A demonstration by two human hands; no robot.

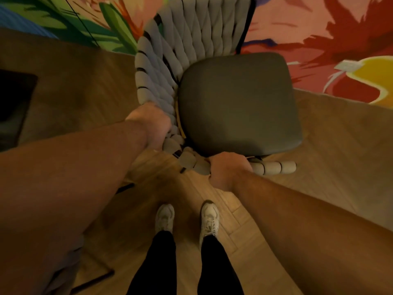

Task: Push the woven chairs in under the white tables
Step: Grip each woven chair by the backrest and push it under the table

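Head view looks straight down on the chair [191, 39]: thick grey rope woven over a dark frame, curving round a smooth, dark, rounded-square cushion [238, 103]. The left hand [153, 124] is curled round the woven rim at the left side, and the right hand [227, 169] clamps the rope-wrapped near rim. The chair stands on plank floor [329, 156], just ahead of white shoes [209, 218], with a bright floral surface [319, 35] beyond.

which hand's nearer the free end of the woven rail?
Right. The right hand grips the woven rail just short of its free end; the left hand grips it farther round the curve.
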